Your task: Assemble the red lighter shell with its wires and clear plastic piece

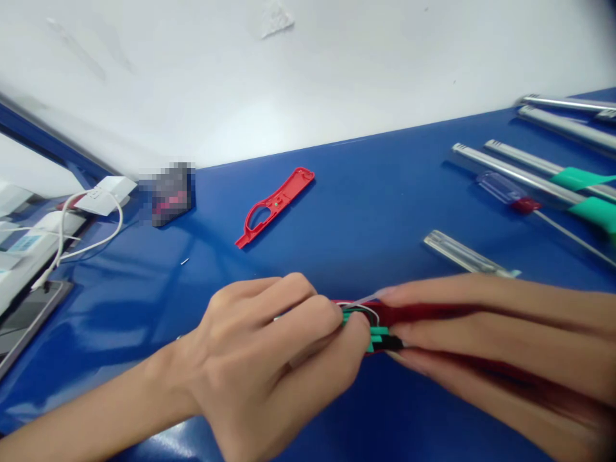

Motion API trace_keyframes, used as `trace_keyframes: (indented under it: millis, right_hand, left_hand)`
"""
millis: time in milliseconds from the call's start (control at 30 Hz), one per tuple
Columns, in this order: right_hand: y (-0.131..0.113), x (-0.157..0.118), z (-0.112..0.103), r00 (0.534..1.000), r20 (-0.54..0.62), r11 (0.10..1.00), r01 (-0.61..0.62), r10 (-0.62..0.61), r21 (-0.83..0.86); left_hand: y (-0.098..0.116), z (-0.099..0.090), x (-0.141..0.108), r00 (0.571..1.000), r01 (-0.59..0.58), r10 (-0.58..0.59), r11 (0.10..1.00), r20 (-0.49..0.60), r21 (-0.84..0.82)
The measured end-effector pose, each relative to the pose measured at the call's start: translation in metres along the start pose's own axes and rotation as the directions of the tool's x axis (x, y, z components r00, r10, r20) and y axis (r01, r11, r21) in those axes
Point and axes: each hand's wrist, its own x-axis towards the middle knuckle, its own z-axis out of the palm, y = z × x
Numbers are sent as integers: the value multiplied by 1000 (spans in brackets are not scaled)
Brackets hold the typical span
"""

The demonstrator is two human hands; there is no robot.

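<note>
So both hands are on one small red-and-green assembly [379, 332], with a thin white wire looping out of it, and it sits on the near side of the loose red shell [283, 204], a bit to the right. The left hand [279, 359] is back-up with knuckles bent, thumb and index pinched onto the green bits; what's exactly between those tips is hidden. The right hand [486, 330] comes in flatter, fingers stretched nearly straight and gripping the other end, kinda blurry.

Writing-wise, there's a bluish label on a white box [29, 240] well left of the shell, too small to read. The dark item [173, 196] just left of the shell is pixelated out.

The tabletop's [375, 186] back edge runs right behind the shell, with a white surface [337, 77] past it. Right of the shell there's a wide stretch of blue before a clear tube [466, 253], a screwdriver [503, 190] and some metal rods [510, 172]. Left of it, a white cable [120, 218] loops near that box.
</note>
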Motion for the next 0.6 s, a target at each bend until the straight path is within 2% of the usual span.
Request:
trace_keyframes:
  millis: [33,100,400,600]
  right_hand:
    - [-2,3,0,998,-1,995,56,-57,-81]
    - [-5,8,-1,999,3,991,46,-46,-126]
    - [-13,17,-4,987,74,990,-141,140,6]
    - [-15,12,-2,967,97,955,-248,235,163]
  left_hand:
    - [0,0,1,1000,-5,6,1000,6,-10]
    - [0,1,2,1000,15,-15,1000,-4,-22]
    - [3,10,6,991,107,-103,994,-80,37]
    - [0,18,0,993,90,-87,996,-86,27]
